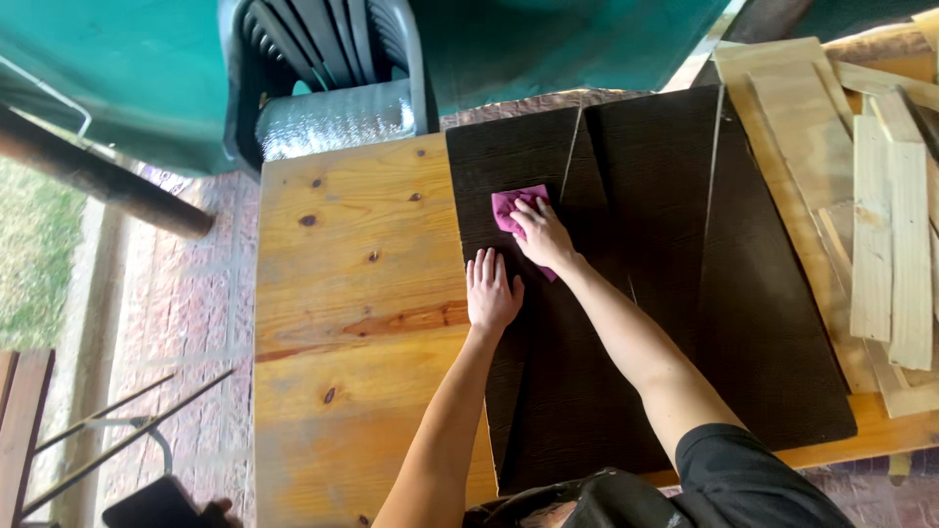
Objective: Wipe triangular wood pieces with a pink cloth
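Right hand [544, 233] presses down on a pink cloth [509, 207], fingers curled over it and pinning it flat against the dark boards [636, 293]. Just beside the cloth, toward the person, the left hand [491, 291] lies open, palm down, on the near board's edge. The cloth looks soft and light and would bunch easily, so it is probably best held under the whole palm. The boards seem stiff, thin and fairly heavy; their long edges would give the surest hold. They lie side by side on a pine desk [342, 293]. Right of the boards sits a heap of pale planks [885, 235]; beyond them, stacked grey chairs [328, 68].
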